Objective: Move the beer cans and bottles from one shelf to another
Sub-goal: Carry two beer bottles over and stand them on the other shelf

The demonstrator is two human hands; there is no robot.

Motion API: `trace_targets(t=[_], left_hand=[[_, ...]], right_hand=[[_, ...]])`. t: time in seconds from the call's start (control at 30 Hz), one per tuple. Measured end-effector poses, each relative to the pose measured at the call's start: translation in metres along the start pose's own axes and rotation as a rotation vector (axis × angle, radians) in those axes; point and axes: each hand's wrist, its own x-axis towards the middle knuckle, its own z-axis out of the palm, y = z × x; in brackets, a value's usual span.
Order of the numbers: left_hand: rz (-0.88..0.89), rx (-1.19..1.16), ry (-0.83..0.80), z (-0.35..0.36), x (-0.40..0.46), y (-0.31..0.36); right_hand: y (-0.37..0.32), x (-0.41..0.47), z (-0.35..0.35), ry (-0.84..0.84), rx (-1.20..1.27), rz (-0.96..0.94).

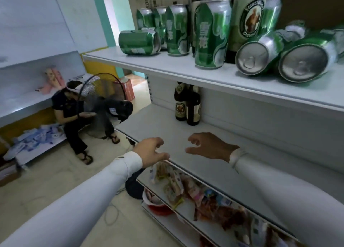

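Note:
Several green beer cans crowd the upper shelf [167,68]; one stands upright near the front [211,34], one lies on its side at the left [138,42], and two lie tipped at the right [305,60]. A tall dark bottle with a green label [247,23] stands among them. Two brown beer bottles [188,105] stand at the back of the middle shelf [242,153]. My left hand [151,151] and my right hand [208,146] hover over the front of that middle shelf, fingers loosely curled, holding nothing.
The lower shelf [186,215] holds snack packets and a red bowl. A person [74,116] sits on a low shelf at the left beside a standing fan [104,101]. Cardboard boxes sit behind the cans. Tiled floor lies below left.

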Motion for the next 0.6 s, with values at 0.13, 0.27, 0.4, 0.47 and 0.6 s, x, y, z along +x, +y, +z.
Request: trace_targets(t=[0.13, 0.27, 0.4, 0.47, 0.6], left_hand=[[0.087, -0.059, -0.056, -0.003, 0.062, -0.023], [0.198, -0.056, -0.107, -0.013, 0.123, -0.046], [0.309, -0.019, -0.135, -0.035, 0.171, -0.067], [0.347, -0.027, -0.130, -0.050, 0.197, -0.078], [0.393, -0.058, -0.123, -0.067, 0.237, -0.086]], right_hand=[[0.008, 0.031, -0.001, 0.092, 0.013, 0.109], [0.010, 0.058, -0.002, 0.258, 0.038, 0.227], [0.004, 0.079, -0.001, 0.457, 0.112, 0.374], [-0.002, 0.088, -0.002, 0.539, 0.166, 0.418], [-0.011, 0.101, 0.001, 0.572, 0.225, 0.487]])
